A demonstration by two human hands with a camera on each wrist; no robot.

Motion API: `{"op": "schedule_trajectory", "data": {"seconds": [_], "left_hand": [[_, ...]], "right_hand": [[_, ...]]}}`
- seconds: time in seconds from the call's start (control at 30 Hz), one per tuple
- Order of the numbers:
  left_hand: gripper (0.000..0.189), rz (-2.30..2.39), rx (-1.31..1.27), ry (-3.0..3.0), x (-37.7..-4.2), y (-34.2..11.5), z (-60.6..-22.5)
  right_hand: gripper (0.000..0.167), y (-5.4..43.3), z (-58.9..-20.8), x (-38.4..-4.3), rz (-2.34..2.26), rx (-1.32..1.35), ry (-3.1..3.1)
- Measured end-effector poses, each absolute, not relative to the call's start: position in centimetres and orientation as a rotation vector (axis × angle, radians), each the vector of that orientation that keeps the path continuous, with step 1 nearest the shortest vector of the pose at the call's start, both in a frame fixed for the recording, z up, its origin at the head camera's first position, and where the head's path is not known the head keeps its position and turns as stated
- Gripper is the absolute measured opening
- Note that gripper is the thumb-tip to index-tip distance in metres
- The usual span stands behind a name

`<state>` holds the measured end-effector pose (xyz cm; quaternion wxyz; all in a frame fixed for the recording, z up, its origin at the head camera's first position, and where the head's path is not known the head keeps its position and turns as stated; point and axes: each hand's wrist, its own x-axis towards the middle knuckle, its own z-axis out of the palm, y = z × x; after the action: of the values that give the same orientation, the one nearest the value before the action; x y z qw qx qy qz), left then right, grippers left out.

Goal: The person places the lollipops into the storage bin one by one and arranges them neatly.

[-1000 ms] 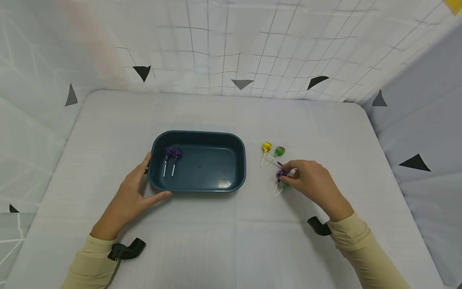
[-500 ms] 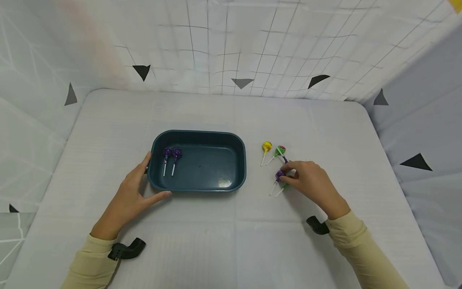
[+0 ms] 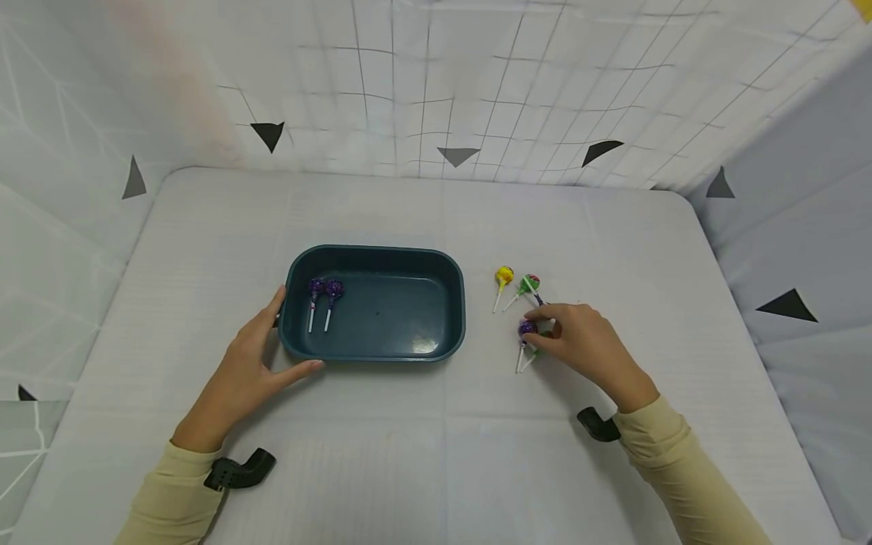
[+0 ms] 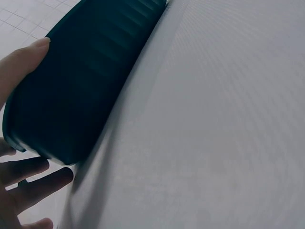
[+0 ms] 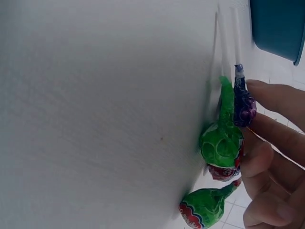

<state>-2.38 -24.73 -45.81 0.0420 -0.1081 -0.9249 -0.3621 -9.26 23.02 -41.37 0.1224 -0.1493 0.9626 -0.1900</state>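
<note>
My left hand (image 3: 241,378) rests spread at the near left corner of a dark teal tray (image 3: 381,314), thumb on its front side, fingers along its left end. Two purple lollipops (image 3: 334,290) lie side by side inside the tray. To the right, my right hand (image 3: 591,344) pinches a purple lollipop (image 5: 245,109) by its head between thumb and fingertips, stick pointing toward me. A green lollipop (image 5: 220,147) lies right beside it, partly behind the fingers. Above the hand, another lollipop's stick and dark wrapper (image 3: 540,300) stick out, its head hidden.
Beyond my right hand, a yellow lollipop (image 3: 504,275) and a green lollipop (image 3: 529,284) lie on the white-covered table (image 3: 381,462). White sheeting (image 3: 409,83) with a grid pattern and dark triangles rises behind the table.
My right hand has shifted slightly left, and the purple lollipop in it has turned. The dark-wrapped lollipop above it has swung its stick over the green one. The left hand stays put.
</note>
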Motion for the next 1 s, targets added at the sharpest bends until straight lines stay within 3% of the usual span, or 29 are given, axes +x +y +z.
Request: {"op": "schedule_trajectory", "data": {"seconds": [1.0], "left_hand": [[0.124, -1.123, -0.328, -2.832, -2.42, -24.63, -45.55]], "right_hand": [[0.022, 22.38, -41.91, -9.62, -0.675, -0.517, 2.799]]}}
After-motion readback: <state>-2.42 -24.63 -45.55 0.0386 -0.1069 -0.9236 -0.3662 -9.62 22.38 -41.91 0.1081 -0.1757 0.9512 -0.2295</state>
